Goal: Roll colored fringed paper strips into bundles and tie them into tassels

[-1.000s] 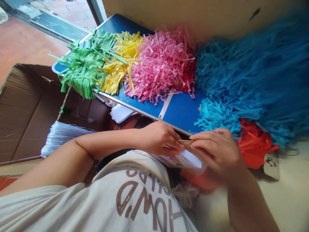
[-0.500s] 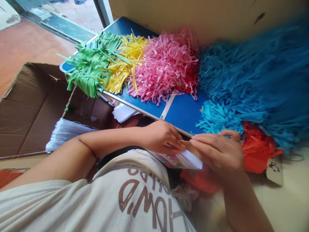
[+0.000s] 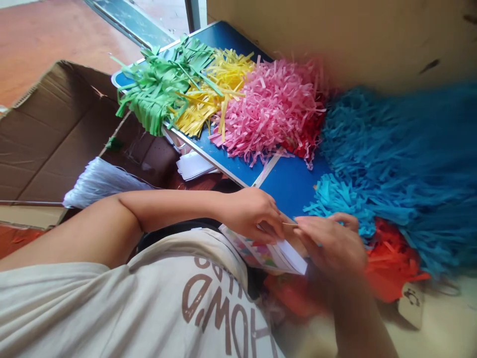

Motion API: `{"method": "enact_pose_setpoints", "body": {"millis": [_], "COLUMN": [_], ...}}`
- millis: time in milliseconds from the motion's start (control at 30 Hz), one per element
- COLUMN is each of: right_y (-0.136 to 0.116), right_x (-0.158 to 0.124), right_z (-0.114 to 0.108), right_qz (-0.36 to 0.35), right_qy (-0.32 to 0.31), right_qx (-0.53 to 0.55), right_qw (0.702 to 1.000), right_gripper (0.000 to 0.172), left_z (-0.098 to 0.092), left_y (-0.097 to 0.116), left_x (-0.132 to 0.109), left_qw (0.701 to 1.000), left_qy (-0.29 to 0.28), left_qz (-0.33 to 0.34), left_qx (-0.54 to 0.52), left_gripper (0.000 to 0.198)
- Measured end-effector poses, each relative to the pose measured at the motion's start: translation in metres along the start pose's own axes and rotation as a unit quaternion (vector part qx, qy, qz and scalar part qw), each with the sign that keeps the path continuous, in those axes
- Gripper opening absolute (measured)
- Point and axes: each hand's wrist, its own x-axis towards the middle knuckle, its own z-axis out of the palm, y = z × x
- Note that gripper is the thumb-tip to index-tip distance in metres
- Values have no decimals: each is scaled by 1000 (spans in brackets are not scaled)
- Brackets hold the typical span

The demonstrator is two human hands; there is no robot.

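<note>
Right, closest to you is your pale lettered shirt point(image 3: 149, 298), and just past it a packet of white paper with a colourful printed face point(image 3: 261, 256), sitting tilted below your fingers. Above that comes the thin tan strip point(image 3: 289, 224), maybe a card seen edge-on, bridging the gap between your hands. Your left hand point(image 3: 257, 214) is curled, fingertips closed on one end; your right hand point(image 3: 335, 246), a little blurred, pinches the other. Go lightly there: matching pressure at both ends should stop it bending or twisting, and you'd do well to keep your knuckles off that packet, which could slide. Beside your right wrist, orange-red paper fringe point(image 3: 395, 263) lies by a small printed tag point(image 3: 412, 304); give both some elbow room. Light-blue fringe point(image 3: 339, 199) sits just behind your right fingers, on the blue folding table point(image 3: 294, 186). Farther along, pink shreds point(image 3: 276, 109), then yellow strips point(image 3: 204, 102), then green strips point(image 3: 156, 94), with a cardboard box point(image 3: 48, 129) off to your left.
</note>
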Motion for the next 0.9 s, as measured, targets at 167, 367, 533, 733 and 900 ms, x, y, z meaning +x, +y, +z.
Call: {"method": "enact_pose_setpoints", "body": {"millis": [167, 367, 533, 733, 900], "right_y": [7, 6, 7, 6, -1], "right_x": [11, 4, -2, 6, -6], "right_z": [-1, -1, 0, 1, 9], "right_qz": [-9, -38, -32, -38, -13], "right_qy": [-23, 1, 5, 19, 42], "right_qx": [33, -5, 1, 12, -3], "right_qw": [999, 999, 999, 999, 999], "right_gripper": [23, 26, 28, 23, 24], "left_z": [-2, -2, 0, 0, 0], "left_y": [-3, -7, -7, -5, -7], "left_x": [0, 1, 1, 3, 1], "left_qw": [1000, 1000, 1000, 1000, 1000], "left_qy": [-4, -5, 6, -9, 2], "left_qz": [-18, -3, 0, -16, -28], "left_qx": [-5, -12, -11, -14, -11], "left_gripper": [14, 17, 15, 15, 16]}}
